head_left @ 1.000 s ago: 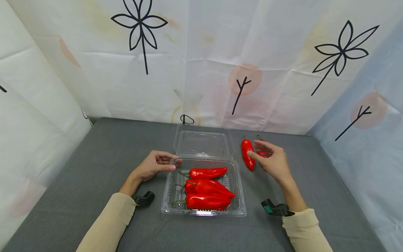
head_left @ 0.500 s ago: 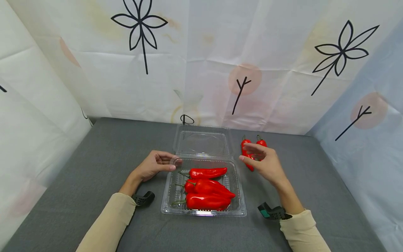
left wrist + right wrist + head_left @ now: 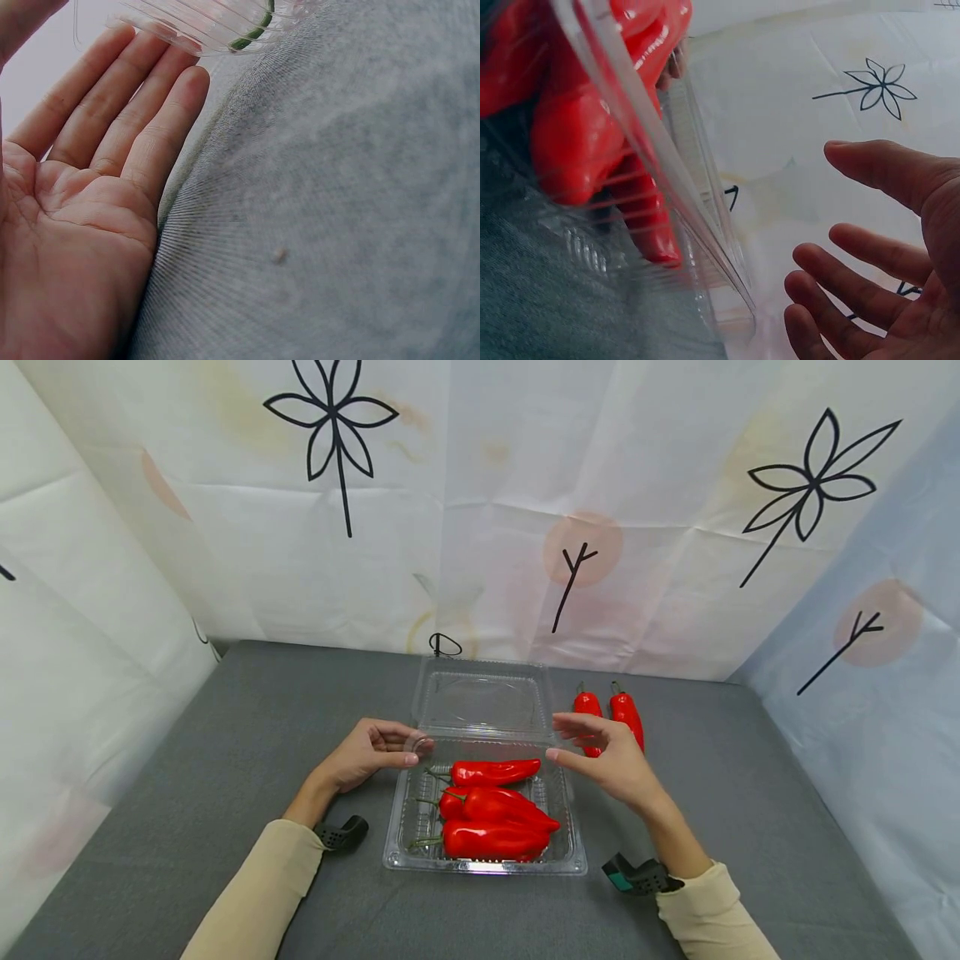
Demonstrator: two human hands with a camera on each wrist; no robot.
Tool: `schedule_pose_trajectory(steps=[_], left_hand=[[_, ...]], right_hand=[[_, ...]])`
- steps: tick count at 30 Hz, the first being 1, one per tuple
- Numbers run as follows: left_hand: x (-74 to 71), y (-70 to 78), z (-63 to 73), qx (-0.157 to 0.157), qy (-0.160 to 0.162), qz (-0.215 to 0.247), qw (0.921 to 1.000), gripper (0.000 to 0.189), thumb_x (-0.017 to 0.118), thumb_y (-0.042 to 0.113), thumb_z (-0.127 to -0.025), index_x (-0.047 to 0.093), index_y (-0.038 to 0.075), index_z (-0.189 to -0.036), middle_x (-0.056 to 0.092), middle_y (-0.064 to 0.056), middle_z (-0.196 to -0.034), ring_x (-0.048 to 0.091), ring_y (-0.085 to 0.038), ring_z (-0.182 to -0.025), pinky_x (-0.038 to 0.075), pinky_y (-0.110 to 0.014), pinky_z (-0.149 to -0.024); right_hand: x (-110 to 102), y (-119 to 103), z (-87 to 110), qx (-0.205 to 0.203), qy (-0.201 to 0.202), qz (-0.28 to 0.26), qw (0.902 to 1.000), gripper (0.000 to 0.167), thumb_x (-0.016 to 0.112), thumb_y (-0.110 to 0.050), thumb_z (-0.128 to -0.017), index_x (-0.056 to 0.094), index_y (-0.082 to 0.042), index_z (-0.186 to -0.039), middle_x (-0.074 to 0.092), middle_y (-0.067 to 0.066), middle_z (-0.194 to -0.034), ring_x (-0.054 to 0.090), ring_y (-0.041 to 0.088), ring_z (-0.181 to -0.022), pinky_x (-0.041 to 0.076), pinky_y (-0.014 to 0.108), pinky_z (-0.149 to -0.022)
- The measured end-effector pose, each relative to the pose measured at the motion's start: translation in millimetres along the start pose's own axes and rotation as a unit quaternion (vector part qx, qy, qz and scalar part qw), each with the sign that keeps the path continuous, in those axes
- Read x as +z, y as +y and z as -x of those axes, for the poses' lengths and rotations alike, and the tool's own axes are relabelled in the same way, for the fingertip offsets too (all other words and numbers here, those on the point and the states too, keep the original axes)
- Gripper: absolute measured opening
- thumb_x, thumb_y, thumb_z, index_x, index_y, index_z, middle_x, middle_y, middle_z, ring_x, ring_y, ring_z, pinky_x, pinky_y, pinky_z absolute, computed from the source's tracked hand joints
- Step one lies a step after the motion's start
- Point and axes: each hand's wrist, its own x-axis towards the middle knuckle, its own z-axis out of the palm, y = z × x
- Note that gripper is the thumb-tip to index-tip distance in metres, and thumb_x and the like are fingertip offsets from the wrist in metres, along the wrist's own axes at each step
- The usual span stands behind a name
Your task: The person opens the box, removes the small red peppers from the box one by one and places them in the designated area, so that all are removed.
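Note:
A clear plastic clamshell container (image 3: 487, 867) lies with its lid (image 3: 483, 697) folded back. Several red peppers (image 3: 495, 841) with green stems lie crosswise in its base. My left hand (image 3: 367, 756) is at the back left corner, its relaxed fingers (image 3: 161, 135) right at the plastic wall, as the left wrist view shows. Over the back right corner hovers my right hand (image 3: 611, 764), fingers (image 3: 862, 277) spread and nothing between them. Behind it, two more red peppers lie on the table: one (image 3: 587, 703) partly hidden by the fingers, the other (image 3: 628, 718) farther right.
Grey cloth covers the table (image 3: 247, 735). A white patterned curtain (image 3: 487, 568) hangs along its back edge, with further cloth walls at left and right. Each wrist carries a dark strap device (image 3: 341, 835).
My right hand has moved left and toward me, from over the two loose peppers to the container's right edge, uncovering the rightmost pepper. My left hand has stayed in place.

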Motion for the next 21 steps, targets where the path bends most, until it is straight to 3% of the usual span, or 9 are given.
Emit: schedule_pose_trajectory(steps=[9,21], left_hand=[[1.2,1.5,0.2,-0.003,0.002,-0.002,1.0000,0.041,0.074,-0.003,-0.090,0.058,-0.020,-0.124,0.069,-0.027,-0.120,0.069,-0.028,-0.112,0.056,-0.034,-0.093],[0.6,1.2,0.5,-0.003,0.000,0.000,1.0000,0.042,0.073,-0.003,-0.090,0.058,-0.020,-0.125,0.069,-0.025,-0.120,0.069,-0.028,-0.112,0.056,-0.034,-0.093]], right_hand=[[13.9,-0.2,0.1,-0.041,-0.064,-0.007,0.9971,0.047,0.080,-0.013,-0.087,0.066,-0.005,-0.132,0.069,0.012,-0.125,0.063,0.039,-0.109,0.052,0.057,-0.094],[27.4,-6.5,2.8,-0.048,-0.132,-0.013,0.9900,0.050,0.081,-0.018,-0.087,0.065,-0.007,-0.134,0.068,0.014,-0.127,0.066,0.033,-0.110,0.052,0.058,-0.094]])
